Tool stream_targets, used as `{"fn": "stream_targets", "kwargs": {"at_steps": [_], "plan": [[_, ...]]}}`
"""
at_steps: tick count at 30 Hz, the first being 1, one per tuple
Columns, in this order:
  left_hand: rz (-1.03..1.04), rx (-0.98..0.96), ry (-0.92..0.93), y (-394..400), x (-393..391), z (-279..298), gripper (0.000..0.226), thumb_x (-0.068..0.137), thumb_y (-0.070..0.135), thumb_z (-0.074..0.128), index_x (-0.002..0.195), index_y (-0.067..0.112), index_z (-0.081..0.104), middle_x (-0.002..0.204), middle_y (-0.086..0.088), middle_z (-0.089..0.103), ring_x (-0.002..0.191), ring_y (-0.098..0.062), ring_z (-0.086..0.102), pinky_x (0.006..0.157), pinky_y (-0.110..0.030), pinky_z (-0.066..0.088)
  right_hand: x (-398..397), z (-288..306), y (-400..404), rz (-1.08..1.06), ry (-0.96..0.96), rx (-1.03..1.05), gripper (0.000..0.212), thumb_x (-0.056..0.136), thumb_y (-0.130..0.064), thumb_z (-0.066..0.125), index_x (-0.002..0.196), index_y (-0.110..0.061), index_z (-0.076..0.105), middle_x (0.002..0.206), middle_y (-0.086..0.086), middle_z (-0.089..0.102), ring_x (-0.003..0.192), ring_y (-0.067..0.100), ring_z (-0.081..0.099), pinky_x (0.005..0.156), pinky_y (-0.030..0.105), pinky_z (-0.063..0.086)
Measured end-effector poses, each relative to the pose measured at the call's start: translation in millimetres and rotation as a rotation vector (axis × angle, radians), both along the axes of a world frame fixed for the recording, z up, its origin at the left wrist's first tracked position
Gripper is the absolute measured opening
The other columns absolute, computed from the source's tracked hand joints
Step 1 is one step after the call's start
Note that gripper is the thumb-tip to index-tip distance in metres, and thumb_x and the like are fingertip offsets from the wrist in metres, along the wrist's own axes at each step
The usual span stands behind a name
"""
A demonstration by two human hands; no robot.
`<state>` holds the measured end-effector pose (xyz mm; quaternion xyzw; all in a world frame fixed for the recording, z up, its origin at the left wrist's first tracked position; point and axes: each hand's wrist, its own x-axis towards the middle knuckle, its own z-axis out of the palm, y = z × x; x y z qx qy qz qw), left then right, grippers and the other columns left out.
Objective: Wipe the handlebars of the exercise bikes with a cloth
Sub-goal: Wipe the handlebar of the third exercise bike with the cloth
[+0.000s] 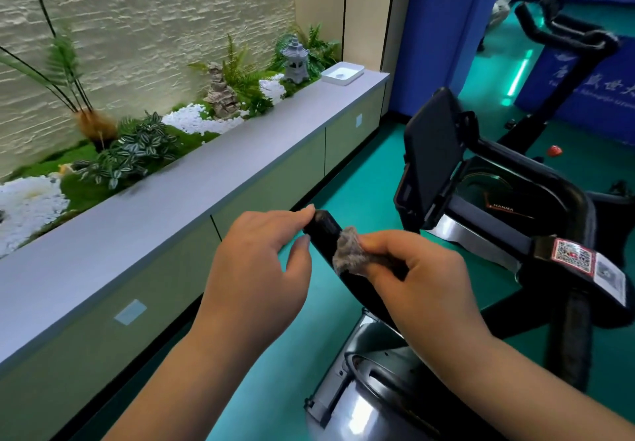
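A black handlebar [324, 225] of the near exercise bike points up and left in the middle of the view. My left hand [261, 265] pinches its tip between finger and thumb. My right hand [415, 275] grips a small grey fuzzy cloth [348, 253] and presses it around the bar just below the tip. The bar's lower stretch is hidden behind my right hand. The bike's dark screen [434, 155] stands tilted to the right, with a QR sticker [572, 256] on the crossbar.
A long grey-topped cabinet [192, 196] runs along the left, with a planter of ferns, white pebbles and stone lanterns behind it and a white tray [342, 73] at its far end. A second bike's handlebars [563, 33] stand at the back right on the green floor, before blue panels.
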<state>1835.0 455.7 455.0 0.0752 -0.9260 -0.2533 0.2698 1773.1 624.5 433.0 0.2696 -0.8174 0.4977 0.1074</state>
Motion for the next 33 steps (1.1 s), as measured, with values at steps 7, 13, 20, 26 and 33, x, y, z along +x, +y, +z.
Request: {"fn": "stream_targets", "kwargs": {"at_steps": [7,13,20,26,33], "plan": [[0.042,-0.033,-0.029,3.3,0.7,2.4,0.031,0.085,0.026,0.068,0.116,0.026,0.067,0.101,0.021,0.061,0.095,-0.002,0.051,0.079,-0.013,0.031,-13.2,11.7,-18.9,0.1,-0.104,-0.12,0.022,0.083,-0.01,0.071,0.095,-0.027,0.073,0.089,-0.025,0.07,0.083,-0.008,0.065,0.075,0.005,0.046],[0.055,-0.013,-0.026,4.8,1.4,0.4,0.033,0.084,0.018,0.068,0.117,0.024,0.067,0.101,0.023,0.057,0.096,0.001,0.05,0.083,0.002,0.027,-12.2,0.7,3.1,0.072,-0.198,-0.018,0.023,0.084,-0.018,0.071,0.095,-0.037,0.068,0.081,-0.026,0.069,0.077,-0.006,0.065,0.071,0.01,0.049],[0.066,-0.019,-0.015,8.9,0.9,0.5,0.033,0.084,0.026,0.07,0.117,0.025,0.066,0.105,0.017,0.064,0.097,-0.009,0.057,0.084,-0.021,0.037,-29.4,17.5,-32.4,0.214,-0.258,-0.103,0.024,0.091,-0.012,0.06,0.103,-0.029,0.071,0.092,-0.016,0.072,0.089,-0.003,0.065,0.081,0.008,0.046],[0.066,0.004,-0.017,4.4,0.0,-0.2,0.037,0.08,0.025,0.072,0.116,0.029,0.066,0.098,0.027,0.054,0.092,-0.007,0.056,0.079,-0.014,0.036,-22.0,-6.5,8.7,0.139,-0.281,0.106,0.024,0.089,-0.019,0.062,0.096,-0.042,0.063,0.089,-0.018,0.071,0.082,0.0,0.063,0.071,0.008,0.046],[0.048,-0.05,0.022,1.9,-2.0,2.6,0.036,0.078,0.02,0.074,0.113,0.028,0.068,0.093,0.041,0.042,0.088,-0.004,0.052,0.077,-0.009,0.032,-34.1,10.2,-39.3,0.213,-0.262,-0.05,0.026,0.095,-0.01,0.051,0.108,-0.027,0.067,0.096,-0.014,0.068,0.091,-0.002,0.06,0.078,0.004,0.042]]}}
